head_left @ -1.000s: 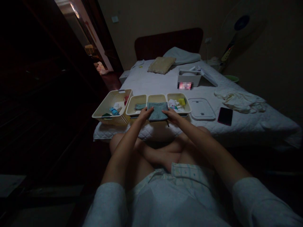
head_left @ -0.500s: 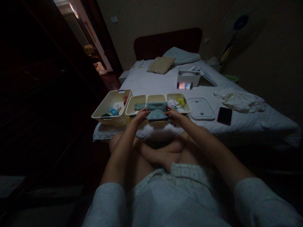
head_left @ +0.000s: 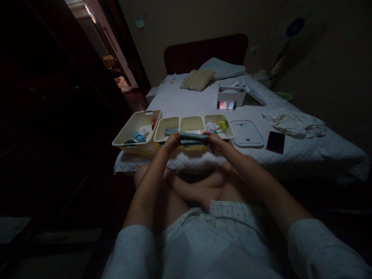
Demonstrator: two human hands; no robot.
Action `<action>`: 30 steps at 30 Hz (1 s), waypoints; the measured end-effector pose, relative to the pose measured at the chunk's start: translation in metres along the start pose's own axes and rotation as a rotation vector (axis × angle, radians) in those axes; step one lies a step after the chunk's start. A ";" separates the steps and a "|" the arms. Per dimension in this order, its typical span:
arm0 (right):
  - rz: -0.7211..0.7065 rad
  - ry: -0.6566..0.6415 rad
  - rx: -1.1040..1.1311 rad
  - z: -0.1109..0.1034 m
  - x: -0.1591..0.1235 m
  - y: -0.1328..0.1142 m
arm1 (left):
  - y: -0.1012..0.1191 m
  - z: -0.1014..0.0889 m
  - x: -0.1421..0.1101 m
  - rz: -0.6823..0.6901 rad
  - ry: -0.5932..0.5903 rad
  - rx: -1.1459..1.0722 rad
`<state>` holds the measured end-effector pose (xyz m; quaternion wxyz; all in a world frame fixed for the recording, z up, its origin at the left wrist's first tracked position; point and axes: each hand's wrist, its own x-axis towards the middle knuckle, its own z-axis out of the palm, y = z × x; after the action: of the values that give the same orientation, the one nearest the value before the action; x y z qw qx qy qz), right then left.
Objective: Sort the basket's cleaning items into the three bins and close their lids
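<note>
A blue-green textured cloth is stretched between my two hands, folded over into a narrow strip. My left hand is closed on its left end and my right hand on its right end. Directly beyond the cloth stands a cream bin with three compartments. Another blue-green cloth lies in the left compartment. White packets and a yellow sponge-like piece are in the right one. The middle compartment shows its bare inside, its near edge hidden by the cloth.
Left of the bin is a perforated cream basket holding a blue roll-like item. To the right lie a pale lid, a dark phone and a crumpled white cloth. A grey box stands farther back on the bed.
The cloth, earlier a wider hanging panel, has been folded over into a narrow strip. More of the middle compartment now shows. Both hands have kept their hold.
</note>
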<state>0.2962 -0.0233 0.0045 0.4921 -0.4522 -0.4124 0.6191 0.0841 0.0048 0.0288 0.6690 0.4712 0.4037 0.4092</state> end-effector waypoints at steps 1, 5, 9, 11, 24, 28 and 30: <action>0.004 0.003 -0.004 0.000 -0.001 0.000 | 0.001 0.001 -0.001 -0.003 0.000 -0.001; 0.034 0.039 -0.028 0.002 -0.001 -0.002 | 0.002 0.002 -0.002 -0.011 0.048 0.025; 0.084 0.052 -0.017 0.005 0.003 -0.004 | 0.000 0.001 -0.001 -0.001 0.065 0.076; 0.103 0.043 0.007 0.006 0.005 -0.004 | -0.001 0.000 0.000 0.004 0.046 0.074; -0.143 0.113 -0.122 0.008 -0.002 0.000 | -0.006 -0.001 0.002 0.068 0.087 0.021; -0.198 0.138 -0.078 0.005 0.001 0.001 | -0.011 0.002 0.001 -0.129 -0.044 -0.009; -0.216 0.129 -0.099 0.002 0.001 0.002 | -0.012 0.004 0.000 -0.165 -0.095 0.009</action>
<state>0.2933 -0.0223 0.0031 0.5585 -0.4679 -0.4560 0.5111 0.0900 0.0008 0.0187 0.7165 0.4584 0.4109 0.3281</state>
